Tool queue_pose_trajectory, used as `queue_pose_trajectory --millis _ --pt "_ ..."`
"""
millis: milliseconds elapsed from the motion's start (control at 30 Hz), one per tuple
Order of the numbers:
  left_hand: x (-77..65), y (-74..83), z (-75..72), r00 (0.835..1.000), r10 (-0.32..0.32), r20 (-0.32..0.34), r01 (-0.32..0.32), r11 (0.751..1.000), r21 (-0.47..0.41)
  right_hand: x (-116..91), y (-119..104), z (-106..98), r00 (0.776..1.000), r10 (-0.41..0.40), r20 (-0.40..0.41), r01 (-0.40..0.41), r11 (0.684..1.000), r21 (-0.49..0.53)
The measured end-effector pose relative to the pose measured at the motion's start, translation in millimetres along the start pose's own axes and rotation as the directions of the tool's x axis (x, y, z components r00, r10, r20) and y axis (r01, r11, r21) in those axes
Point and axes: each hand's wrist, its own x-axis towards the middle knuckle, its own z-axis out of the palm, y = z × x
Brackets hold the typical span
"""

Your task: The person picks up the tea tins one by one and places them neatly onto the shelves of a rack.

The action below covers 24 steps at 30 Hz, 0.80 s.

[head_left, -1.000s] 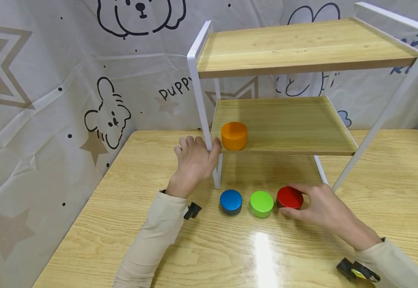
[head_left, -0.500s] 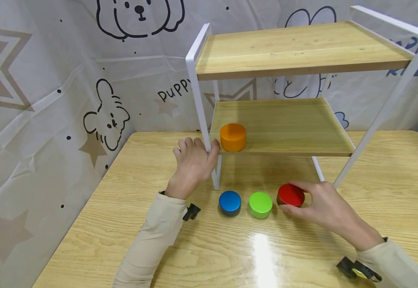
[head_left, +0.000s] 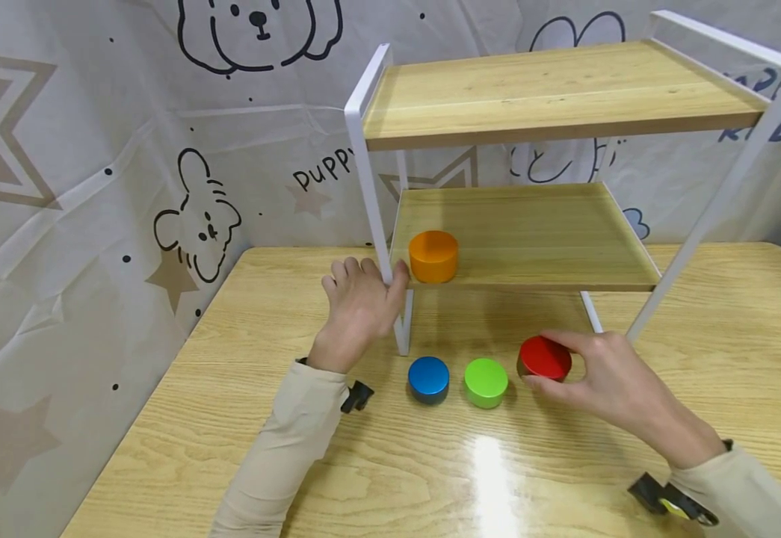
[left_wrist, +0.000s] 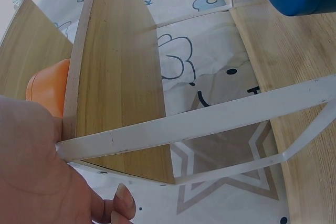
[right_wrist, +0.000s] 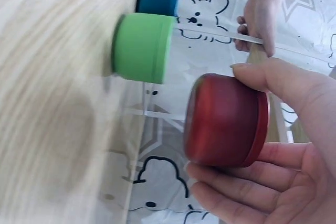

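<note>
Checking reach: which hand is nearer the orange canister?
Left. The left hand grips the white post beside the orange canister; the right hand, lower and farther right, holds the red canister.

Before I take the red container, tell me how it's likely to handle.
The red container is probably stiff, since its sides show no denting where the right hand grips it. Its smooth, faintly shiny surface may be somewhat slippery. Being squat and flat-topped, it would likely slide rather than tip if pushed upright, though its round wall could roll.

Cartoon-printed pale cloth (head_left: 94, 224) behind a wood-grain table (head_left: 229, 344), white glare (head_left: 493, 478).
</note>
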Motion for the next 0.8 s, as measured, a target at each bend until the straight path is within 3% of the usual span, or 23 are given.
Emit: queue_pose_trajectory --millis 600,800 --pt "-1.0 0.3 1.5 1.000 0.004 0.011 -0.004 1.000 0.012 36.0 -46.6 -18.0 0.990 0.078 0.122 -0.082 0.996 0.028" --pt "-0.3 1.2 0.1 1.000 0.008 -0.001 -0.008 1.000 0.013 52.0 -65.3 -28.1 0.987 0.114 0.112 -0.117 0.993 0.026"
